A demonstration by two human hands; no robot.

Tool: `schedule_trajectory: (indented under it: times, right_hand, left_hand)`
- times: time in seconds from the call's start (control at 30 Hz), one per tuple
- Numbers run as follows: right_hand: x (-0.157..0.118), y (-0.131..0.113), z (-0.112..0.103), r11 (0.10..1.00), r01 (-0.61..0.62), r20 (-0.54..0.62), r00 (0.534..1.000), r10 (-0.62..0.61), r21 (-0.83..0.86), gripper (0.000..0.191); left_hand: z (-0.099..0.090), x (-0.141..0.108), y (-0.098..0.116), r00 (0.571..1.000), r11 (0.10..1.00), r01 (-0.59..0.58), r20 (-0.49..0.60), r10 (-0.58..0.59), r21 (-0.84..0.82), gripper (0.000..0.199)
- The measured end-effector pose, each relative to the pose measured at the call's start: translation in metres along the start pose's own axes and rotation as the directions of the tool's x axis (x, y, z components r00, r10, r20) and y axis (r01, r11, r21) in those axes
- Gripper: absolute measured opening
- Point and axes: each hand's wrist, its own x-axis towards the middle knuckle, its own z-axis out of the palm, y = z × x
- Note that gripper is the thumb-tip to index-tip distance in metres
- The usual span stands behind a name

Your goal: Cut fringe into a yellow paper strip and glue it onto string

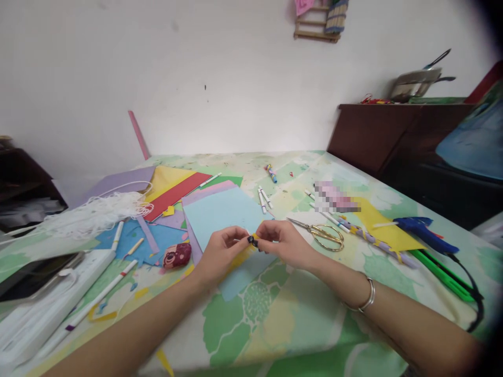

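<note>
My left hand (225, 254) and my right hand (281, 242) meet fingertip to fingertip over the light blue sheet of paper (214, 210). Both are closed in a pinch on a small yellow paper piece (254, 237), most of it hidden by the fingers. Below them more yellow shows on the blue sheet, blurred. To the right of my right hand lie gold-handled scissors (329, 236). A dark red oval case (176, 256) is left of my left hand.
White cord (98, 214) lies heaped at left, near a phone (37, 272) on a white power strip (78, 293). Red card (176, 196) lies behind. At right are a blue glue gun (428, 235), a green cutter (444, 275) and yellow paper (387, 228). Markers (264, 199) lie ahead.
</note>
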Motion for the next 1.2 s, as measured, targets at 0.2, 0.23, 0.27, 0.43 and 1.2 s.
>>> schedule_trajectory:
  times: [0.2, 0.23, 0.27, 0.43, 1.2]
  right_hand:
    - [0.0, -0.006, -0.039, 0.97, 0.006, 0.051, 0.999, 0.006, -0.245, 0.021]
    - [-0.002, -0.004, -0.052, 0.949, -0.017, -0.001, 1.0, 0.018, -0.316, 0.023]
    - [-0.004, 0.0, -0.064, 0.919, -0.06, -0.07, 0.997, 0.035, -0.39, 0.025]
    - [-0.027, 0.034, -0.112, 0.604, -0.322, -0.232, 0.946, 0.225, -0.729, 0.021]
    - [-0.037, 0.037, -0.113, 0.738, -0.421, -0.26, 0.907, 0.332, -0.528, 0.016]
  left_hand:
    - [-0.005, 0.001, 0.003, 0.999, 1.0, -0.014, -0.035, 0.014, 0.002, 0.02]
    - [-0.007, 0.002, 0.003, 0.999, 1.0, -0.018, -0.045, 0.018, 0.001, 0.019]
    - [-0.008, 0.002, 0.004, 0.998, 1.0, -0.023, -0.055, 0.023, 0.0, 0.018]
    - [-0.01, -0.001, 0.007, 0.996, 0.996, -0.079, -0.034, 0.078, -0.045, 0.016]
    - [-0.003, -0.021, 0.013, 0.832, 0.825, -0.554, 0.11, 0.543, 0.114, 0.019]
